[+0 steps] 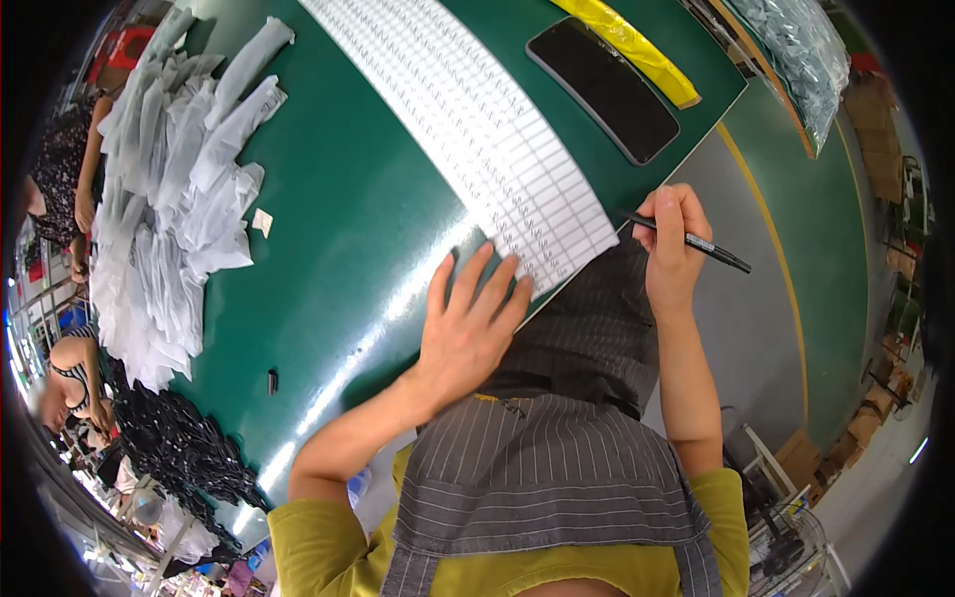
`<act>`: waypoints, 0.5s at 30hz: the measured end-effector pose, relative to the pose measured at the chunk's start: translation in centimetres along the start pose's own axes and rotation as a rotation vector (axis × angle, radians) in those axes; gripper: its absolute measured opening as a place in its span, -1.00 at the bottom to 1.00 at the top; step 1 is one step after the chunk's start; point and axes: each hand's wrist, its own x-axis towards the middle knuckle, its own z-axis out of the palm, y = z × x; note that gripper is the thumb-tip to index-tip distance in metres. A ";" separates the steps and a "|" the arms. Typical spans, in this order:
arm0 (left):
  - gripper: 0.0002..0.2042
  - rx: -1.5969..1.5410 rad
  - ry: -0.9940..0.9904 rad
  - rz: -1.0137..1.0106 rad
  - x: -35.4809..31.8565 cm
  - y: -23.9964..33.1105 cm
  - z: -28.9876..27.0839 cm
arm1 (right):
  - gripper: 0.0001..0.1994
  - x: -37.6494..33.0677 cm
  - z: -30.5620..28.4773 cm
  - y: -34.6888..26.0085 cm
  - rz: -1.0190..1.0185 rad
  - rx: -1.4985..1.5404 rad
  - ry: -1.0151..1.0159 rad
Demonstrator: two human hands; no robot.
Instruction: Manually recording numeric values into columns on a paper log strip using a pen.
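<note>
A long white sheet [453, 109] printed with a grid and marked with handwriting lies across the green table [308, 219]. My left hand [473, 318] rests flat on the table, its spread fingertips touching the sheet's left edge near the lower end. Pinched in my right hand [671, 239] is a black marker pen [718, 255], held just off the sheet's lower right corner, past the table edge. Its tip points left toward the paper. A small black pen cap [273, 382] lies apart on the table to the left.
A dark phone [607, 90] and a yellow strip [637, 45] lie at the far right of the table. White plastic bags [179, 189] and a heap of black straps [179, 443] cover the left side. People stand beyond. Clear plastic packages [786, 50] sit far right.
</note>
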 end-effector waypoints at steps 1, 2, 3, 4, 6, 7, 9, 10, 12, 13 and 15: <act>-0.57 0.013 -0.006 0.016 -0.4 0.2 -0.2 | -0.78 0.4 0.7 -0.4 -0.027 -0.052 0.049; -0.58 0.014 -0.013 0.025 -0.7 0.3 -0.4 | -0.78 1.0 1.4 -0.4 -0.019 -0.037 0.055; -0.58 0.009 -0.019 0.031 -0.7 0.3 -0.5 | -0.78 1.7 1.9 0.0 -0.022 -0.035 0.060; -0.58 0.011 -0.021 0.033 -0.5 0.2 -0.6 | -0.79 2.5 2.4 0.5 -0.056 -0.032 -0.005; -0.55 -0.090 0.052 0.060 0.1 -0.7 -0.5 | -0.80 3.5 3.7 1.2 -0.050 -0.016 -0.083; -0.56 -0.100 0.093 0.062 1.1 -1.4 -0.8 | -0.80 3.9 4.2 1.5 -0.074 -0.053 -0.103; -0.62 -0.103 0.183 0.030 4.3 -4.3 -1.7 | -0.79 4.9 5.4 1.6 -0.064 -0.112 -0.149; -0.65 -0.045 0.164 0.000 6.1 -5.7 -2.1 | -0.79 5.3 5.9 1.9 -0.058 -0.115 -0.149; -0.68 0.008 0.145 -0.034 8.3 -7.7 -2.7 | -0.79 6.3 6.8 2.5 -0.127 -0.174 -0.180; -0.70 0.024 0.150 -0.014 9.0 -8.4 -2.8 | -0.79 6.5 7.0 2.6 -0.121 -0.180 -0.181; -0.71 0.027 0.153 0.000 9.6 -9.1 -2.7 | -0.78 6.8 7.1 2.6 -0.126 -0.174 -0.209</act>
